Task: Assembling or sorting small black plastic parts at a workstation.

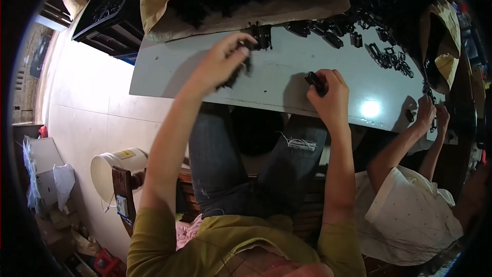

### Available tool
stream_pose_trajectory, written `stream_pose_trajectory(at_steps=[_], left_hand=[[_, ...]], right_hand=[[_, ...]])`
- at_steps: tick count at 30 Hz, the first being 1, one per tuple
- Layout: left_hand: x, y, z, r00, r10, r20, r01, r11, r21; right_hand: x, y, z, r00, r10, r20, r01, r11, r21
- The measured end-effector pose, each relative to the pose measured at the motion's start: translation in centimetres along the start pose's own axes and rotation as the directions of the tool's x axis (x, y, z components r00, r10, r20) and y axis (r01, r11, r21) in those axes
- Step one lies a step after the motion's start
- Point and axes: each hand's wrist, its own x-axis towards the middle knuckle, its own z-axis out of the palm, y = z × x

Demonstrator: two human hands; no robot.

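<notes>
My right hand (330, 92) is closed around a small black plastic part (316, 83), held just above the near side of the grey table (287, 66). Toward the table's left, my left hand (223, 64) has curled fingers smeared by motion. Dark pieces show beside its thumb and below the palm, but whether it grips one cannot be made out. Right by its fingertips, a few black plastic parts (263, 37) stand at the mouth of a big brown paper bag (246, 25). Black contents fill that bag's dark inside.
Loose black parts (328, 33) and a looser cluster (390, 60) lie along the far right. Black crates (110, 25) stand at the far left. A co-worker's hands (430, 113) handle black parts at right, near another paper bag (445, 64). A white bucket (110, 166) sits on the floor.
</notes>
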Motion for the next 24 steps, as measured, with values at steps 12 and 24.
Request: stream_pose_trajectory(at_steps=[12, 24], left_hand=[[-3.6, 0.3, 5.1, 0.988, 0.129, 0.08, -0.137, 0.984, 0.111], [-5.4, 1.2, 6.2, 0.986, 0.093, 0.14, -0.092, 0.996, -0.015]], right_hand=[[-1.8, -4.3, 0.9, 0.993, -0.093, 0.073, 0.079, 0.982, 0.171], [-3.7, -3.0, -0.3, 0.943, 0.036, 0.332, -0.209, 0.838, 0.505]])
